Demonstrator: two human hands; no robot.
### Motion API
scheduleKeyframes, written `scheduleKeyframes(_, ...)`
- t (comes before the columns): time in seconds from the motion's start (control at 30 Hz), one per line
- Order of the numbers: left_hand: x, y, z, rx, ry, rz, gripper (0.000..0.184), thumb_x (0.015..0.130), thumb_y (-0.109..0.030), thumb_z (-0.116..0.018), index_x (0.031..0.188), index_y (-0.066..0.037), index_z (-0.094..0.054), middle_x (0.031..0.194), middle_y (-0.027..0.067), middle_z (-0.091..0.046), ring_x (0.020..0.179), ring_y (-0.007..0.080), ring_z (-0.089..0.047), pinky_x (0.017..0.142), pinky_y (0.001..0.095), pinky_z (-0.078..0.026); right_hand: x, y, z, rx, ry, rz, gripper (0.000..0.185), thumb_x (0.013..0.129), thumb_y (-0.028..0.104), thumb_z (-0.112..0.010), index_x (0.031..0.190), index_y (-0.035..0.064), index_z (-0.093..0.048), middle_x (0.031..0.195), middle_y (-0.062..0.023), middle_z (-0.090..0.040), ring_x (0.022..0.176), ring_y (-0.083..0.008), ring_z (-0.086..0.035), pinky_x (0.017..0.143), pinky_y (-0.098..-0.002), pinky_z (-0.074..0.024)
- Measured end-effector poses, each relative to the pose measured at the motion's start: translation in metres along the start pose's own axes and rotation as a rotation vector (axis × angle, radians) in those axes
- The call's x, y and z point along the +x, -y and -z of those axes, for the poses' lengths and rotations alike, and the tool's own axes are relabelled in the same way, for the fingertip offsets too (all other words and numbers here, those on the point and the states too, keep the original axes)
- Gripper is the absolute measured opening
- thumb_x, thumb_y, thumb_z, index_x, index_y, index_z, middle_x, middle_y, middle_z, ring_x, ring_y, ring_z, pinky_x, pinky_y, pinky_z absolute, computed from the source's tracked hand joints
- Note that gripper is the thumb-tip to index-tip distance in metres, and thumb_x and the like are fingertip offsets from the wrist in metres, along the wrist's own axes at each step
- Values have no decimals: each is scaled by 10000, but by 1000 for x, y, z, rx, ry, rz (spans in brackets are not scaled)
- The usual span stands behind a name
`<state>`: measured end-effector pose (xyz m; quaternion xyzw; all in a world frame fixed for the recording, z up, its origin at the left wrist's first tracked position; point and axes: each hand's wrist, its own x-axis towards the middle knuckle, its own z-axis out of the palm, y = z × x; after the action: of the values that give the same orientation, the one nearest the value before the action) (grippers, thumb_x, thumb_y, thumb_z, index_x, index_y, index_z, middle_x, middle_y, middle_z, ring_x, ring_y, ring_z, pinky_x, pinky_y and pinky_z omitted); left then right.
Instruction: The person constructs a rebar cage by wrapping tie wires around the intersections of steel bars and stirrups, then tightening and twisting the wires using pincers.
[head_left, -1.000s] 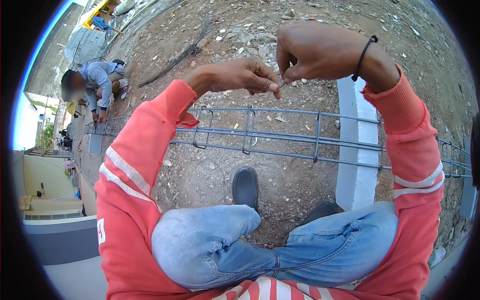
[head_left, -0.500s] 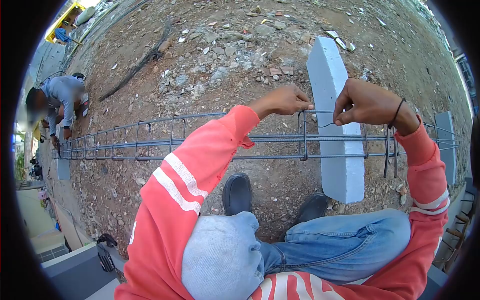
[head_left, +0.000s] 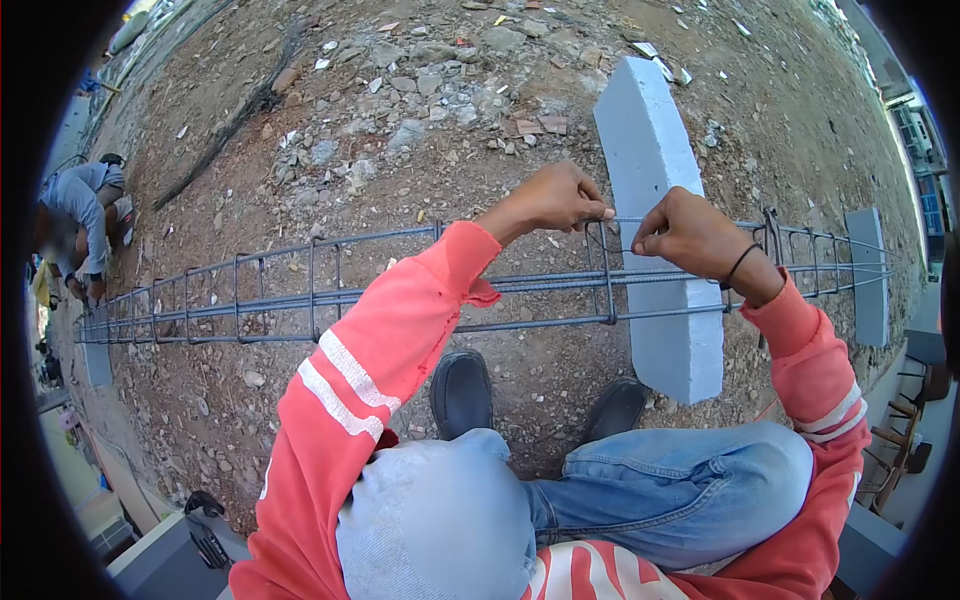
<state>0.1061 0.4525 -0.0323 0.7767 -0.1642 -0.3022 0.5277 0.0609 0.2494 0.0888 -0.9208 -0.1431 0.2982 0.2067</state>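
Note:
A long rebar cage (head_left: 530, 284) of ribbed bars and square stirrups runs across the view. My left hand (head_left: 560, 198) is closed in a pinch at the corner where one stirrup (head_left: 608, 280) meets the upper bar; whether it grips wire or steel there is hidden. Just right of it, my right hand (head_left: 690, 235) is closed, thumb and finger pinched on a thin tie wire (head_left: 618, 249) that curves from that joint. Under this part of the cage lies a pale grey block (head_left: 668, 340).
Another grey block (head_left: 868, 280) carries the cage's right end, and a third block (head_left: 96, 362) its left end. A co-worker (head_left: 80, 215) bends over the far left end. Rubble (head_left: 400, 110) covers the dirt beyond; my shoes (head_left: 463, 392) are near the cage.
My right hand has moved closer to my left hand and lower, bringing the wire nearer the stirrup. My left hand stays at the joint. The view has shifted slightly.

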Motion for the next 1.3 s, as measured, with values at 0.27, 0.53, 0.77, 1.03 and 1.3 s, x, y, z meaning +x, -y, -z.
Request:
scheduleKeyframes(0.27,-9,-14,10,285,-86,293,429,877,-351,-786,749,53,-725,706,125,-727,589,180,-710,531,323,-553,14,7,-17,-36,-220,-1,170,840,99,-704,917,-27,-789,804,-271,-716,768,-402,-726,771,-429,-566)
scheduleKeyframes(0.53,-2,-14,-2,-262,-104,419,343,825,-288,-864,871,31,-749,764,118,-733,576,142,-683,443,274,-529,26,2,-17,-59,-159,147,177,856,79,-672,947,-32,-775,772,-287,-684,728,-422,-704,714,-448,-554)
scheduleKeyframes(0.77,7,-2,-5,-323,-124,380,240,746,-151,-910,796,29,-760,765,101,-732,551,138,-638,446,295,-475,51,-12,-2,-111,-117,209,165,845,85,-697,951,-1,-790,792,-258,-707,721,-407,-708,707,-441,-561)
scheduleKeyframes(1.03,10,4,-11,-76,-237,293,166,781,-180,-855,800,-25,-802,745,71,-740,626,134,-645,535,302,-476,81,-18,0,-362,-356,160,206,751,206,-865,795,34,-759,755,-161,-729,751,-359,-711,710,-431,-546)
scheduleKeyframes(1.3,2,0,-13,-70,-305,297,220,760,-228,-842,804,-16,-801,747,63,-738,643,130,-637,564,306,-477,120,-45,-1,-280,-146,34,307,643,240,-944,824,49,-786,819,-174,-749,816,-340,-735,744,-419,-571)
